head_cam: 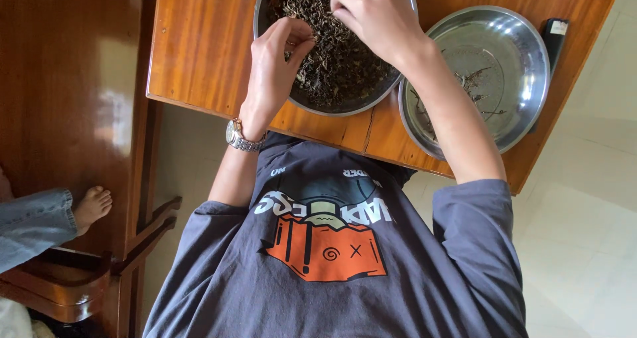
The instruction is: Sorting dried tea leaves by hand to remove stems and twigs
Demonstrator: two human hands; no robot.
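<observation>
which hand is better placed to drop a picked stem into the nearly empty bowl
Right, probably. The right hand is over the bowl of dried leaves, and its forearm crosses the nearly empty bowl on that side; the left hand sits farther from it.

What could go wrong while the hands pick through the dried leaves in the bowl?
The full bowl of dried leaves sticks out past the table edge, so a push from the left hand or right hand might tip it into the lap. The second bowl, holding a few stems, also overhangs the edge. Bits could scatter onto the table while sorting.
</observation>
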